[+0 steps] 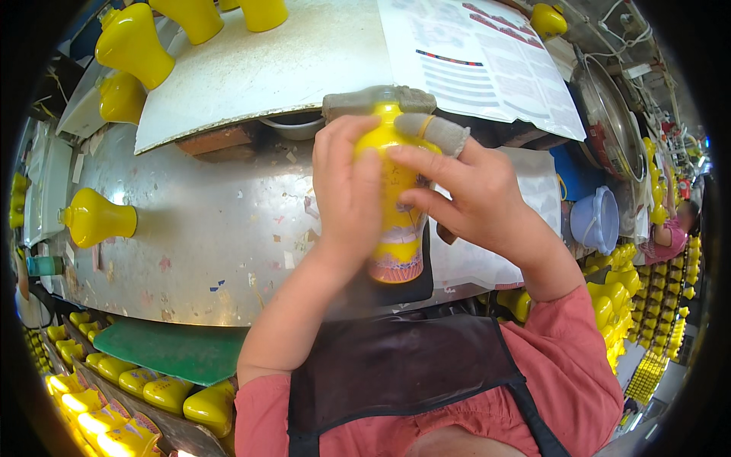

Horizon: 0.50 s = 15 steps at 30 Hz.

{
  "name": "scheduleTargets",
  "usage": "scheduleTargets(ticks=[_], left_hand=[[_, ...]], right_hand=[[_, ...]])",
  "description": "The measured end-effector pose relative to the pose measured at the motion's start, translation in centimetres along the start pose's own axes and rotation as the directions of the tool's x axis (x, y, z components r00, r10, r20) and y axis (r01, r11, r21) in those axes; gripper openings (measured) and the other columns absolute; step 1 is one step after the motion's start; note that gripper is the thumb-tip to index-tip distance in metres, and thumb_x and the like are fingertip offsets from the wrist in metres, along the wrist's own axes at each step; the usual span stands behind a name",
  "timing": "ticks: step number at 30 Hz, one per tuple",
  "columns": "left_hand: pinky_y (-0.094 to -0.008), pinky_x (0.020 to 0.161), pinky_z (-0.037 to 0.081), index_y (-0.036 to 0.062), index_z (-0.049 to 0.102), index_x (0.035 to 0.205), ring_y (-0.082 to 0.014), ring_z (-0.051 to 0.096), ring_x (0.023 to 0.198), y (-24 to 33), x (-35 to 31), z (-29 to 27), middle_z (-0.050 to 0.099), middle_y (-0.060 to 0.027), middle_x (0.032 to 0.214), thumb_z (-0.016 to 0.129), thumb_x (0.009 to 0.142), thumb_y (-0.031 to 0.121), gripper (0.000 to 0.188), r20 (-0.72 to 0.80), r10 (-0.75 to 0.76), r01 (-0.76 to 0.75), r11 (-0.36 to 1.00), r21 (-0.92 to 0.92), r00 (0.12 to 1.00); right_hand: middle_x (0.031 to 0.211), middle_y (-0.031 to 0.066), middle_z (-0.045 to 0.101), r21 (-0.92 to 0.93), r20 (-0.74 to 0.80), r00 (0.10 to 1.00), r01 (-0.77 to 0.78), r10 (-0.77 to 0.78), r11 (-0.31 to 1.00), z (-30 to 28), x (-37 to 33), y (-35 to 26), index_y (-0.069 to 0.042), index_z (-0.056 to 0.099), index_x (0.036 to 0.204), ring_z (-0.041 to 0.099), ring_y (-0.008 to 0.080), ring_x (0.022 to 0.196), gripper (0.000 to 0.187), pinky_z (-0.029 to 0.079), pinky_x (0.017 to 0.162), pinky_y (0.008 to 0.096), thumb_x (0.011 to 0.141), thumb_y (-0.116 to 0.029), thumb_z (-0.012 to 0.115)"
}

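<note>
A glossy yellow bottle [400, 247] with a pink and purple pattern lies in front of me, its base toward my apron. Its neck reaches a greyish block [420, 100] at the far side. My left hand [346, 183], a little blurred, is closed along the bottle's left side. From the right, my right hand [487, 183] grips the shoulder, with thumb and fingers against the patterned surface. A grey cloth sleeve [453, 135] with a yellow band covers a finger of that hand. Under the bottle's lower part is a dark pad [420, 289].
Another yellow bottle [103, 217] lies on the metal table [205, 259] at left. A white board [304, 53] and printed sheet [487, 76] lie beyond. A pale blue bucket [595, 221] stands right. Near left are a green board [167, 349] and rows of bottles. A person [670, 238] is far right.
</note>
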State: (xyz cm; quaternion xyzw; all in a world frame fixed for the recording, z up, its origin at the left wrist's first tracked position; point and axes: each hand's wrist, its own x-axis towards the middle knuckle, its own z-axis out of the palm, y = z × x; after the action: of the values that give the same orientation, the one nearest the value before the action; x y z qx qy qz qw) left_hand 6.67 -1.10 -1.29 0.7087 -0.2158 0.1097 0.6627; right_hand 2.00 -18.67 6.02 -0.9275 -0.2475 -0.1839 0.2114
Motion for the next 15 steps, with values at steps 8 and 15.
scheduleTargets(ticks=[8, 15], left_hand=[[-0.0428, 0.103, 0.042, 0.0010, 0.061, 0.122, -0.0341, 0.055, 0.115, 0.6, 0.4, 0.1, 0.058, -0.0180, 0.119, 0.057, 0.097, 0.026, 0.036, -0.003, -0.089, 0.089, 0.995, -0.044, 0.996], [-0.0428, 0.100, 0.043, 0.0038, 0.067, 0.112, -0.0331, 0.057, 0.110, 1.0, 1.5, 0.0, 0.061, -0.0152, 0.112, 0.061, 0.093, 0.022, 0.027, 0.012, -0.077, 0.075, 0.991, 0.107, 0.997]], right_hand=[[0.103, 0.0160, 0.067, 0.075, 0.072, 0.994, -0.089, 0.084, 0.993, -0.3, 0.2, 0.0, -0.021, 0.065, 0.134, 0.068, 0.0341, 0.073, 0.057, 0.056, 0.064, 0.0408, 0.080, -0.025, 0.081], [0.083, 0.0136, 0.061, 0.108, 0.137, 0.964, -0.242, 0.227, 0.964, -0.8, 0.5, -0.3, -0.018, 0.061, 0.141, 0.064, 0.0334, 0.070, 0.067, 0.053, 0.063, 0.0412, 0.078, -0.030, 0.082]])
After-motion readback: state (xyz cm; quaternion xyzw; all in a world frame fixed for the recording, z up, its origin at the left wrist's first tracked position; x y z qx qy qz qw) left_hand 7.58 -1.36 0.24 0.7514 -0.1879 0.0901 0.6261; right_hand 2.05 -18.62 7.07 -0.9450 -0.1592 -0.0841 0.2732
